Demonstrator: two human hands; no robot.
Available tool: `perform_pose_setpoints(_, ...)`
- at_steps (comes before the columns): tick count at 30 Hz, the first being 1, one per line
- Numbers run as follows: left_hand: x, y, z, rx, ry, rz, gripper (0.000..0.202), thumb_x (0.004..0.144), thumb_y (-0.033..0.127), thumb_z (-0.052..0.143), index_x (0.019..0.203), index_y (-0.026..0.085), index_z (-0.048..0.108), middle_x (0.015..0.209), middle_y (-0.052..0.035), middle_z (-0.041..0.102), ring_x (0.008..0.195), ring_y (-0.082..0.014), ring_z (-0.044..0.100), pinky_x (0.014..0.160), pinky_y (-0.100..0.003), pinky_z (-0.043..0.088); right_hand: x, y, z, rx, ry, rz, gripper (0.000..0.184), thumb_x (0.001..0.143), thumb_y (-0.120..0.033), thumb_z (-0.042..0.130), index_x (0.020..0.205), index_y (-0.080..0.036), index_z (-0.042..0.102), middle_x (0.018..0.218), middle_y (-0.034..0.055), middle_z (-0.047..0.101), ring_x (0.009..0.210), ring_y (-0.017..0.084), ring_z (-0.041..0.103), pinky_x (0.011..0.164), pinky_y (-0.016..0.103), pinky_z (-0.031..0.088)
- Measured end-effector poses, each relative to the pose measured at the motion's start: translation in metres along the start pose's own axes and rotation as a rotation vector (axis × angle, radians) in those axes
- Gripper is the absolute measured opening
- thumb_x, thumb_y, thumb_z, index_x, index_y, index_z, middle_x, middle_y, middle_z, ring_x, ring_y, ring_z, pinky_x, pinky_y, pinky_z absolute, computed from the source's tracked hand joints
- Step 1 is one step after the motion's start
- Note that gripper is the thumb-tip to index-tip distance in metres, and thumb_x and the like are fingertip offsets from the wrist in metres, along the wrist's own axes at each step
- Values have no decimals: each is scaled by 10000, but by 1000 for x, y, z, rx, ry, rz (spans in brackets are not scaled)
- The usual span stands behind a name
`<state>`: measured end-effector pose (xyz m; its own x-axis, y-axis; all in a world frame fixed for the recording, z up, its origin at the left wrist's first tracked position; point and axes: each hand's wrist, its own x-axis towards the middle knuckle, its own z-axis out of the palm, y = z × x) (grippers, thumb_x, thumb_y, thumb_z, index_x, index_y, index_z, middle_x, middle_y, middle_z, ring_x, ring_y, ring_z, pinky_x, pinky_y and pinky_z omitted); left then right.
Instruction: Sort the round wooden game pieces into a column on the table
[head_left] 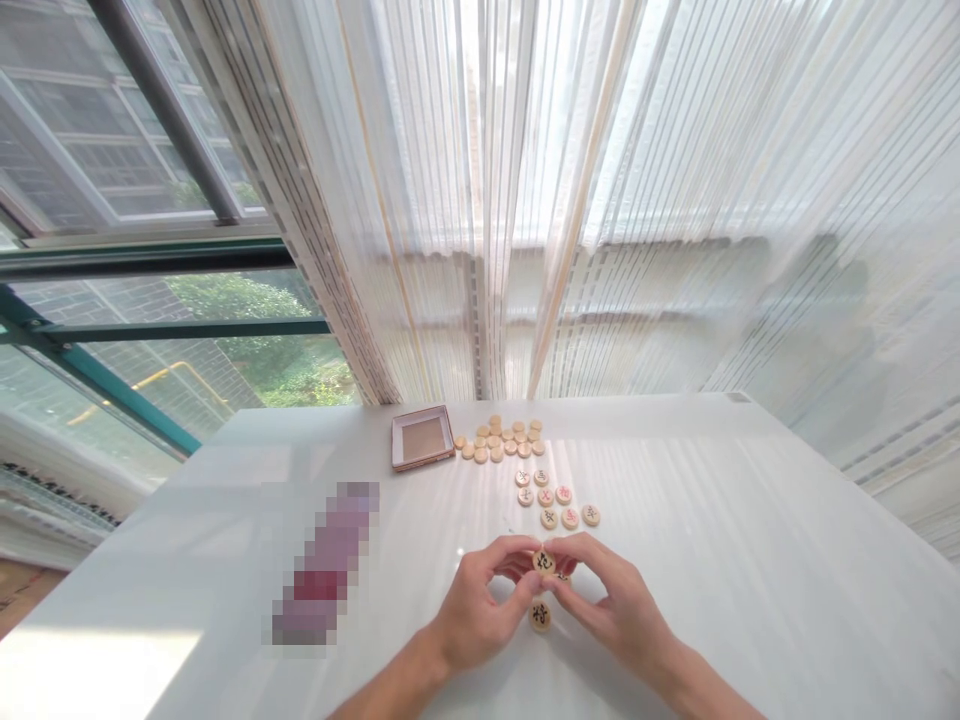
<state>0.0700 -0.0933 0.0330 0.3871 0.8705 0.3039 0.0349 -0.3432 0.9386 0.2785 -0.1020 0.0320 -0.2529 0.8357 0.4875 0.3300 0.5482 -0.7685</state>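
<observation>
Between my left hand (pixel 487 595) and my right hand (pixel 611 590), a round xiangqi piece (pixel 544 563) with a black character is gripped by the fingertips of both. Its marked face is turned toward me. Just behind it, partly hidden by my right fingers, is another black-marked piece (pixel 562 577). Closer to me, a black-marked piece (pixel 539 616) lies face up on the white table. Beyond my hands lie several face-up pieces (pixel 546 496) in short rows, some with red characters and some with black.
Farther back, several blank-looking xiangqi pieces (pixel 496 442) lie in a loose cluster. An open shallow box (pixel 423 464) stands left of them on the white table (pixel 225 520). A pixelated patch (pixel 326 565) covers something at the left. Sheer curtains (pixel 480 330) hang behind the table.
</observation>
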Motion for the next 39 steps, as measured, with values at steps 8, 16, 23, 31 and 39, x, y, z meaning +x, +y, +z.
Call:
perform_pose_setpoints(8, 1, -5, -2, 110, 15, 43, 274, 986, 260, 666, 1254, 210, 699, 1054, -87, 807, 883, -207, 765, 801, -314, 631, 5, -12, -1, 193, -47, 229, 203, 993, -352, 669, 1149, -235, 727, 1052, 87, 785, 881, 227, 754, 822, 347, 652)
perform_pose_setpoints(16, 8, 0, -30, 512, -88, 296, 305, 855, 170, 721, 1153, 232, 708, 1029, -85, 738, 901, -228, 716, 768, -332, 608, 8, -2, -10, 319, 190, 416, 280, 971, -480, 690, 1108, -236, 688, 940, 57, 742, 826, 217, 744, 768, 325, 648)
perform_pose_setpoints(23, 7, 1, -25, 662, -216, 358, 215, 804, 225, 809, 1007, 254, 747, 1039, -54, 775, 840, -233, 695, 745, -361, 590, 10, 8, -17, 258, 254, 489, 345, 961, -535, 671, 1114, -226, 693, 861, 52, 755, 827, 221, 737, 790, 321, 627)
perform_pose_setpoints(31, 8, 0, -22, 689, -256, 347, 82, 836, 245, 787, 906, 253, 745, 1007, -28, 804, 799, -220, 686, 726, -351, 572, 7, 9, -12, 364, 173, 482, 380, 973, -505, 685, 1231, -231, 636, 885, 51, 749, 968, 242, 754, 931, 370, 613)
perform_pose_setpoints(39, 6, -7, -20, 695, -248, 355, 54, 852, 264, 776, 879, 240, 737, 1009, -5, 807, 811, -206, 684, 704, -338, 525, 8, 9, -11, 356, 151, 468, 359, 971, -496, 693, 1216, -242, 631, 859, 36, 752, 951, 242, 764, 913, 354, 606)
